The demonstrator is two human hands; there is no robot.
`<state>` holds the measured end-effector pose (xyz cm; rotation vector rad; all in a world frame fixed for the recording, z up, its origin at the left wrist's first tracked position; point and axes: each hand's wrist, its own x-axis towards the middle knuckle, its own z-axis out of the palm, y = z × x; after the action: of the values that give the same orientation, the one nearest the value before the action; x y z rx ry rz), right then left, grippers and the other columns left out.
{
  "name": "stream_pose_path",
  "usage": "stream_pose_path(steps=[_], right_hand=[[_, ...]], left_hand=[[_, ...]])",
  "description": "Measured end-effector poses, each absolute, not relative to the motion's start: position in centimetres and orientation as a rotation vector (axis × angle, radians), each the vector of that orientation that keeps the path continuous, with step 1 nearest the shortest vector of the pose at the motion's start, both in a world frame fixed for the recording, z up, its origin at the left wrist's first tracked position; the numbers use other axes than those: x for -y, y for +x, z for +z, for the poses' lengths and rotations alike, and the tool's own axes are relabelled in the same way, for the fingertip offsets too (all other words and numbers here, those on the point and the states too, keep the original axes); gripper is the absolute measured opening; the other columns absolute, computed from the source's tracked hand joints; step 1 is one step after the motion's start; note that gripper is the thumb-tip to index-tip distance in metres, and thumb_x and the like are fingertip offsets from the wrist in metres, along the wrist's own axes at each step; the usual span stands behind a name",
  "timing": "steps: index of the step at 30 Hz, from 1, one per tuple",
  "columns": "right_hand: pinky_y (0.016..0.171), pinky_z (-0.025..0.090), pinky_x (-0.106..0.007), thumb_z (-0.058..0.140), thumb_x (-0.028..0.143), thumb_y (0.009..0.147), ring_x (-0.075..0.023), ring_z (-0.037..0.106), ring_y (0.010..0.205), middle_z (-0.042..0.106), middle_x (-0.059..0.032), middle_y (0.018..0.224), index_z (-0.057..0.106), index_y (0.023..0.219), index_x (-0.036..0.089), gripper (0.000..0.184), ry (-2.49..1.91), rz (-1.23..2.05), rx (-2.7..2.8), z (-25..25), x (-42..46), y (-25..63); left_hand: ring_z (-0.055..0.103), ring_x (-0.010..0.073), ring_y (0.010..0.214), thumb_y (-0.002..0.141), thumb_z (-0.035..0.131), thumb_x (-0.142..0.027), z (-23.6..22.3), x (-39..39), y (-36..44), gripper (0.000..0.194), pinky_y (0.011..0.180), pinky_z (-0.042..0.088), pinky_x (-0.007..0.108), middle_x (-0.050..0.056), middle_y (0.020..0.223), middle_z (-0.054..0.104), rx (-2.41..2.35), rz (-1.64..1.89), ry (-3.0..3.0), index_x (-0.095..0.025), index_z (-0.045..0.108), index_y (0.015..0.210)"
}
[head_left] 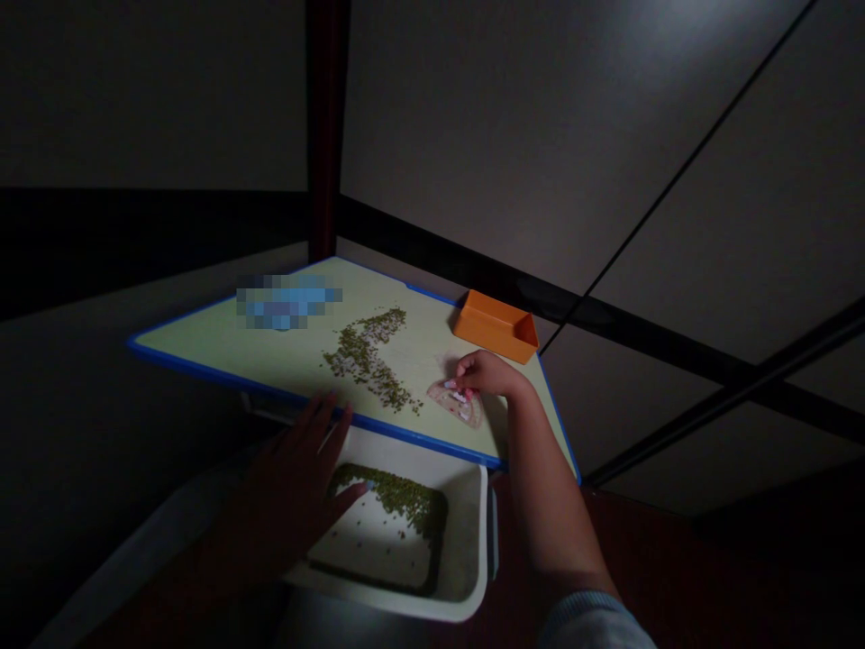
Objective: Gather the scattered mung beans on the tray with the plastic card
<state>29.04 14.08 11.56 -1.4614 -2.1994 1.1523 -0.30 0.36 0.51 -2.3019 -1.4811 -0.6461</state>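
My right hand point(481, 373) is closed, its fingers curled at the top of a clear pinkish protractor point(465, 410) that rests on the pale tabletop point(270, 350). To the left of the protractor, small green grains point(368, 359) lie scattered in a bent band. At the table's near edge, my left hand point(307, 460) has its fingers spread, with the thumb reaching over a white tub point(466, 505). More green grains point(405, 496) lie inside this tub, gathered mostly along its far and right sides. Shadow darkens the left hand and arm.
An orange open box point(496, 326) stands at the table's far right corner. At the far left lies a blurred-out blue thing point(284, 302). A raised blue edge runs round the table, and pale panelled walls point(473, 117) stand close behind it.
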Motion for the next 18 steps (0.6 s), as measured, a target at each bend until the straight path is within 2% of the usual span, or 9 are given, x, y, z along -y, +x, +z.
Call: stream_pose_path(steps=[10,18], right_hand=[[0.054,0.039,-0.022,0.078,0.036,0.067,-0.0095,0.053,0.050,0.061,0.0020,0.051,0.062,0.061,0.014,0.028,-1.360,1.355,2.142,11.60,-13.81,28.63],[0.054,0.037,-0.022,0.077,0.038,0.069,-0.0088,0.050,0.048,0.060,0.0022,0.051,0.062,0.061,0.014,0.029,-1.389,1.227,2.200,11.01,-14.17,28.47]], left_hand=[[0.040,0.0390,0.138,0.086,0.030,-0.069,-0.02,-0.53,-0.52,0.082,0.096,0.047,0.051,0.023,0.151,0.040,1.465,-0.703,-2.303,-0.010,0.038,0.142],[0.039,0.0382,0.139,0.085,0.030,-0.070,0.14,-0.38,-0.46,0.083,0.098,0.046,0.052,0.021,0.152,0.039,1.525,-0.692,-2.335,-0.011,0.039,0.142]])
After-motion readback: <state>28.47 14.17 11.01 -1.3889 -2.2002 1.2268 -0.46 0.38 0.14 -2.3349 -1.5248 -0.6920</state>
